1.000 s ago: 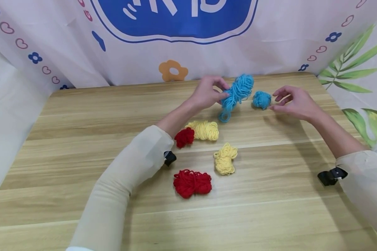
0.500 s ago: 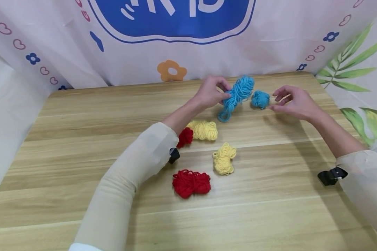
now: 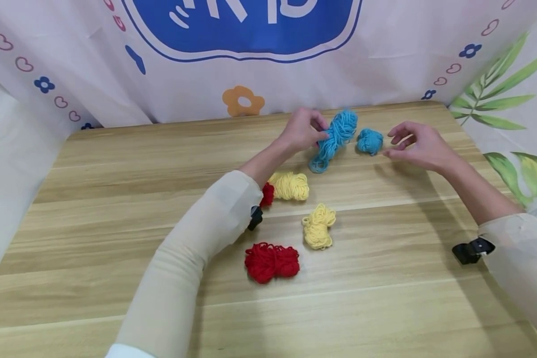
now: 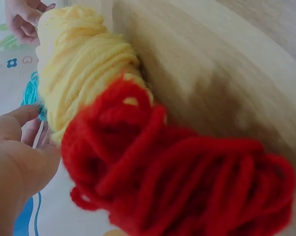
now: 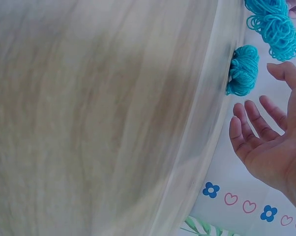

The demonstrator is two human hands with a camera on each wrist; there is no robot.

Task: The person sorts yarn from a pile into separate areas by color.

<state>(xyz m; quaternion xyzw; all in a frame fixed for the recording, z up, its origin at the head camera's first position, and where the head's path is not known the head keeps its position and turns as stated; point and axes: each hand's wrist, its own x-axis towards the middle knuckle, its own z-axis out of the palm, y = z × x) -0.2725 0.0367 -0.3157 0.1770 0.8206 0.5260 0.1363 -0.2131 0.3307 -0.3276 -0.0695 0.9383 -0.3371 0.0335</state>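
My left hand point(image 3: 302, 130) pinches one end of a larger blue yarn skein point(image 3: 338, 133), which slants up and to the right near the table's back edge. Just right of it a small blue yarn bundle point(image 3: 370, 141) sits on the wood. My right hand point(image 3: 418, 145) is beside that bundle, fingers loosely bent and holding nothing; the right wrist view shows a gap between its fingers point(image 5: 256, 118) and the small bundle point(image 5: 243, 70). In the left wrist view, red yarn point(image 4: 177, 172) and yellow yarn point(image 4: 86, 64) fill the foreground, with the left hand point(image 4: 22, 157) behind at the left.
Under my left forearm a red bundle point(image 3: 267, 194), partly hidden, touches a yellow skein point(image 3: 291, 186). Nearer lie a smaller yellow skein point(image 3: 319, 226) and a larger red skein point(image 3: 272, 262). A printed white cloth point(image 3: 183, 89) hangs behind the wooden table point(image 3: 116, 199).
My left forearm has shifted right, covering more of the small red bundle. The left hand keeps its pinch on the larger blue skein, its far end tipping slightly lower. The right hand has hardly moved.
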